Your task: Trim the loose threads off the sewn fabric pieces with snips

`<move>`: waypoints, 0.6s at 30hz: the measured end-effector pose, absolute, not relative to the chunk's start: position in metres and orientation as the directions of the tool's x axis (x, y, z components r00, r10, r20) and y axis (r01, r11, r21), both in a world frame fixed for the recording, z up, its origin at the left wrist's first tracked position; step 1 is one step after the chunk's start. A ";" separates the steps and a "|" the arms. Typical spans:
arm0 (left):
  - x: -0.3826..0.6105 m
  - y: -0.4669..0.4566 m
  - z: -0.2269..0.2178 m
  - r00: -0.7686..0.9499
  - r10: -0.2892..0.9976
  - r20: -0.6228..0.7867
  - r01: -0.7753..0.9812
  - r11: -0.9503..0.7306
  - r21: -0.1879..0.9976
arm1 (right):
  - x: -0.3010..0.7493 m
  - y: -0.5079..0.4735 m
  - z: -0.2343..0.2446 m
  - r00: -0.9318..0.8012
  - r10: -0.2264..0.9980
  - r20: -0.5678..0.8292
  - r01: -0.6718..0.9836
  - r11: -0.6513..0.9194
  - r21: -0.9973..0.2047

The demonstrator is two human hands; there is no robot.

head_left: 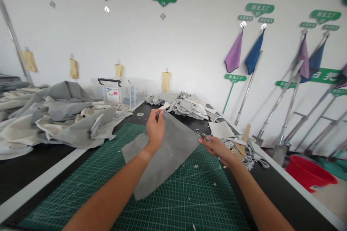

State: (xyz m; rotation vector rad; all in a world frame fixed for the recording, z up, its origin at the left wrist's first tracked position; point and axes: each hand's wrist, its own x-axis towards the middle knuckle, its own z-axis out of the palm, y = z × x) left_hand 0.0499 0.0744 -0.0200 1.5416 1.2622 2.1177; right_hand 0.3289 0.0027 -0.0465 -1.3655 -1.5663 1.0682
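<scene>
My left hand [155, 128] pinches the far corner of a grey fabric piece [165, 155] and lifts it off the green cutting mat [151, 202]. The sheet slopes down from that corner toward me. My right hand [215, 147] is closed around small scissors [204, 136], whose tips sit at the right edge of the same fabric. Small white scraps lie scattered on the mat near the cloth.
A heap of grey and cream fabric [54, 115] covers the left of the table. A clear plastic box [119, 92] and more cloth [184, 104] sit at the back. Offcuts [244, 144] lie at the right edge. A red basin [309, 177] stands on the floor.
</scene>
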 end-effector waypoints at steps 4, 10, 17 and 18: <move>0.035 0.070 0.013 -0.343 0.612 0.713 0.245 -0.674 0.697 | 0.325 -0.007 -0.015 0.004 0.981 0.192 0.241 0.186 -0.953; 0.010 0.032 0.083 -0.186 0.523 0.832 0.261 -0.790 0.555 | 0.313 -0.030 0.042 0.181 0.870 0.459 0.121 0.444 -0.888; -0.010 -0.043 0.152 -0.151 0.315 0.937 0.436 -0.830 0.349 | 0.295 -0.076 0.112 0.265 0.642 0.720 0.101 0.724 -0.682; -0.013 -0.053 0.158 -0.143 0.298 0.944 0.461 -0.824 0.330 | 0.291 -0.085 0.120 0.281 0.598 0.750 0.099 0.760 -0.643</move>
